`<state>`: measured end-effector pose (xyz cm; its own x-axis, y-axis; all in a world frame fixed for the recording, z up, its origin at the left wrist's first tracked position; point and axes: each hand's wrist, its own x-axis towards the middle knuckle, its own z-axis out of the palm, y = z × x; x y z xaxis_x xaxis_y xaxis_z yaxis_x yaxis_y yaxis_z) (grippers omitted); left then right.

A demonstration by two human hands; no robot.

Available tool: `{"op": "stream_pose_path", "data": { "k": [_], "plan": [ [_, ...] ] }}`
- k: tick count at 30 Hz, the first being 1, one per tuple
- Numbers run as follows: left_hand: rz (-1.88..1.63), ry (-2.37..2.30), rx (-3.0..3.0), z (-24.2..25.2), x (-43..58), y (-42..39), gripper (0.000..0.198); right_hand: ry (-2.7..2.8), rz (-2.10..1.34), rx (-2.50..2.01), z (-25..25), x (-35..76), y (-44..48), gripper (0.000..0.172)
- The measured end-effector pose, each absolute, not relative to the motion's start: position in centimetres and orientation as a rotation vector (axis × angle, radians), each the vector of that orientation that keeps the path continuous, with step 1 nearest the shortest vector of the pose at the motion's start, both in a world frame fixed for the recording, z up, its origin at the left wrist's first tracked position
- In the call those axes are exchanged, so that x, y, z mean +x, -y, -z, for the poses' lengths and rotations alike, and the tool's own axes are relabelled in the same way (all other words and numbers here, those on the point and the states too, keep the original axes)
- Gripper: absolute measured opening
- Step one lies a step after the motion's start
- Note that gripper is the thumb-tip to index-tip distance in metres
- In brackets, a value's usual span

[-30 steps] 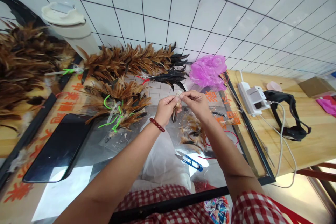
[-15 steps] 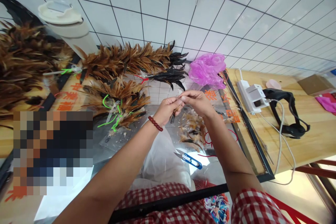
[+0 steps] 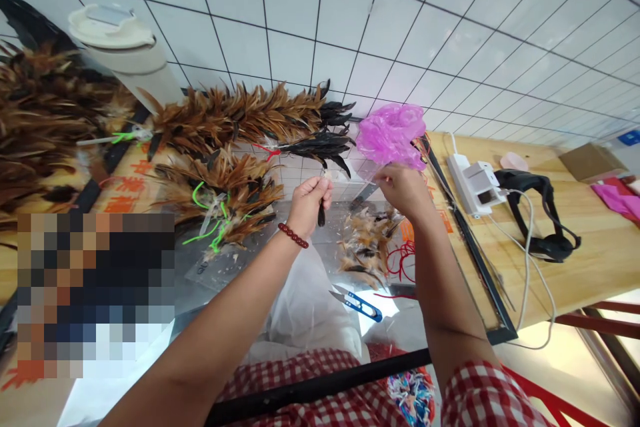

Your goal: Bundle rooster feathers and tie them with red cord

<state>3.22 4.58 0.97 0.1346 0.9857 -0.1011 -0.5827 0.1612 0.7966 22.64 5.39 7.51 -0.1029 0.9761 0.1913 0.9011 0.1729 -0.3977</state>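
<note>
My left hand (image 3: 309, 203) is closed in a pinch on a small bunch of feathers (image 3: 321, 213), whose dark tips hang below the fingers. A red bead bracelet (image 3: 293, 236) circles that wrist. My right hand (image 3: 401, 188) is apart to the right, fingers pinched together, in front of a pink plastic bag (image 3: 393, 135); what it holds is too small to see. Between and below the hands lies a loose pile of brown feathers (image 3: 367, 247) with red thread (image 3: 407, 260) beside it. Blue-handled snips (image 3: 357, 302) lie nearer to me.
Tied brown feather bundles (image 3: 235, 117) and a green-tied bundle (image 3: 220, 197) lie at the left, near a white cylinder (image 3: 125, 53). A power strip (image 3: 475, 187), cables and a black headset (image 3: 540, 213) sit on the wooden table at the right. A blurred patch covers the lower left.
My hands were joined on the feather bunch; now the right hand has pulled away to the right and up, while the left keeps the bunch.
</note>
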Motion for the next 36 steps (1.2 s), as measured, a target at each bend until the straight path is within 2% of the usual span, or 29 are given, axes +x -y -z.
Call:
{"op": "stream_pose_path", "data": {
  "k": [5,8,12,20,23,28,32,36],
  "plan": [
    [-1.585,-0.890,0.570,-0.8,2.8,-5.4,0.032,2.214,-0.219,-1.836,-6.9,22.0,-5.6,0.021],
    [-1.635,-0.953,0.593,-0.5,2.8,-5.6,0.032,2.241,-0.147,-1.905,-5.4,20.9,-7.0,0.027],
    [-1.561,-0.935,0.747,-0.4,3.0,-5.2,0.030,2.287,-0.175,-2.041,-4.2,20.5,-8.5,0.023],
    [-1.198,-0.884,1.063,-1.2,3.6,-4.1,0.029,2.452,-0.429,-1.635,-8.0,19.3,-5.1,0.023],
    [-1.211,-0.957,1.063,-0.8,3.6,-4.3,0.027,2.447,-0.333,-1.677,-8.9,19.2,-4.1,0.024],
    [-1.226,-1.107,1.220,-0.4,3.3,-4.4,0.023,2.519,-0.471,-1.586,-9.2,19.6,-3.6,0.021],
    [-1.153,-1.103,1.371,-0.6,3.3,-4.2,0.022,2.270,-0.378,-1.553,-8.7,18.9,-3.5,0.029],
    [-1.130,-0.995,1.365,-0.6,3.5,-4.0,0.031,2.164,-0.647,-1.462,-7.3,18.2,-4.0,0.028]
  ]
}}
